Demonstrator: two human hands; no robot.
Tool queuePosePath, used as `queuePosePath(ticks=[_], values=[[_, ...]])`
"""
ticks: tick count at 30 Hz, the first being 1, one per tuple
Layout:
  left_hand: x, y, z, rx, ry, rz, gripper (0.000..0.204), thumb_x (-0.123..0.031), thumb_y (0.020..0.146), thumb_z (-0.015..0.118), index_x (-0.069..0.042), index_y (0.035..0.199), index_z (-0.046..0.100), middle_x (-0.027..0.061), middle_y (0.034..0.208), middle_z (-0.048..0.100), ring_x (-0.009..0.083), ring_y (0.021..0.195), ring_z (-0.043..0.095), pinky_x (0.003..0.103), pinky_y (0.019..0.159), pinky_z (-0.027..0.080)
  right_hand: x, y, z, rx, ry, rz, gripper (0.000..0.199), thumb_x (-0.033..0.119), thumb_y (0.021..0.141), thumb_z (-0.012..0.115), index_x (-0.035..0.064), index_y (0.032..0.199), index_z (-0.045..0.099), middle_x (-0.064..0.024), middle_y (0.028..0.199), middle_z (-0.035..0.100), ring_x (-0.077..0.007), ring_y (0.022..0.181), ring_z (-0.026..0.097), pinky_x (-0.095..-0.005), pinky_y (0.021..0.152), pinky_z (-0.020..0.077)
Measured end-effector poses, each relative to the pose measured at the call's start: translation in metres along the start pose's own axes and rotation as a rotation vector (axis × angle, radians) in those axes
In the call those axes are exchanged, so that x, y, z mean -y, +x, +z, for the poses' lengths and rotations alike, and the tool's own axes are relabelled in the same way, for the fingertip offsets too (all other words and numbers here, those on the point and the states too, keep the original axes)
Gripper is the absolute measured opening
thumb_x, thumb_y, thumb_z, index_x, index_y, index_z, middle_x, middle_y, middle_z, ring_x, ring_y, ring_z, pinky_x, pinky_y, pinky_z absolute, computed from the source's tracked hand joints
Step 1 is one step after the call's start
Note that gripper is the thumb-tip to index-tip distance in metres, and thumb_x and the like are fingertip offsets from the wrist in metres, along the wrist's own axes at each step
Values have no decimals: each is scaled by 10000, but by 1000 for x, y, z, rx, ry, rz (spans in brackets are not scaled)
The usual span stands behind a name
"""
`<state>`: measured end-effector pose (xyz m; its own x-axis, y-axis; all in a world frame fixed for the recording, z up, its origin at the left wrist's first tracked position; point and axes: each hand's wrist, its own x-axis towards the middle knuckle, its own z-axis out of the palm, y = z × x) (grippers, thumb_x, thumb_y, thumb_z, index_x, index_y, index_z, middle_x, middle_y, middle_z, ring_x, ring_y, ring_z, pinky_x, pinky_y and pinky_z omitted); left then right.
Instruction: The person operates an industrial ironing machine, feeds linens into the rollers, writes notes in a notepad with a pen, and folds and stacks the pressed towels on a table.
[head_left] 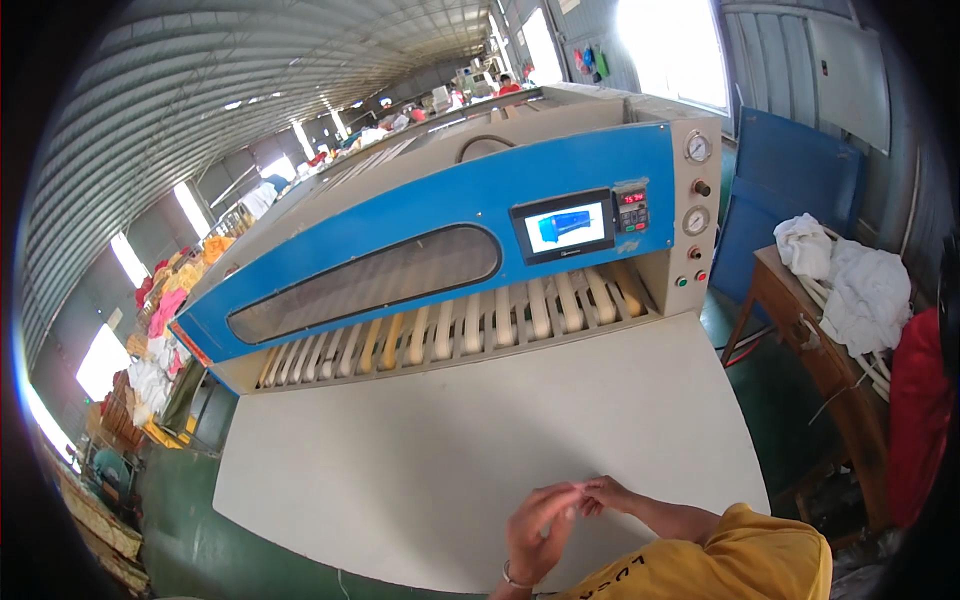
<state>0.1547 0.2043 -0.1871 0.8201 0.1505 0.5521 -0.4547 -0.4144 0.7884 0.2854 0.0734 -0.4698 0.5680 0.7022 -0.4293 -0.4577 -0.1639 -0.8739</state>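
Note:
My left hand (540, 535), with a thin band at the wrist, is raised over the near edge of the white feed table (420, 450). My right hand (603, 493) reaches in from the right, out of a yellow sleeve (750, 560). The fingertips of both hands meet, the fingers are drawn together, and I see nothing held between them. Both hands hover above the bare white surface. Beyond it stands a large blue and cream ironing machine (430, 200) with a row of cream feed belts (450, 330) at its mouth.
The machine carries a small lit screen (563, 226), a red digital readout (631, 199) and round gauges (697, 148). A wooden table (800, 320) at right holds white laundry (860, 285). Piles of coloured linen (160, 310) lie far left. People work far behind.

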Motion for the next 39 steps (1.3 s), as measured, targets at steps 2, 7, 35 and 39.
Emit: queuePosePath(ticks=[2,7,35,39], values=[[-58,18,-1,86,-127,98,132,7,770,552,17,890,608,162,891,623,222,794,614,329,699,485,-2,3,1,-17,-6,-3,247,199,910,419,20,1052,513,-118,848,618,-196,672,633,-275,509,483],[-137,55,-7,177,-799,552,140,-72,815,538,35,739,588,129,733,592,252,627,579,314,569,483,2,0,3,-1,37,3,251,226,911,439,32,1044,528,-99,848,631,-167,677,634,-257,528,484],[-95,32,1,370,-982,742,160,-127,805,517,-10,703,553,143,679,597,245,549,578,334,524,487,-4,-1,4,-25,41,-18,254,212,912,428,20,1049,523,-108,845,626,-182,669,633,-272,520,488],[-9,-19,-23,505,-676,328,51,34,728,550,16,756,589,147,788,620,203,614,598,312,571,484,1,-5,4,-10,32,-42,249,208,913,421,15,1033,523,-106,834,623,-180,679,637,-266,516,484]])
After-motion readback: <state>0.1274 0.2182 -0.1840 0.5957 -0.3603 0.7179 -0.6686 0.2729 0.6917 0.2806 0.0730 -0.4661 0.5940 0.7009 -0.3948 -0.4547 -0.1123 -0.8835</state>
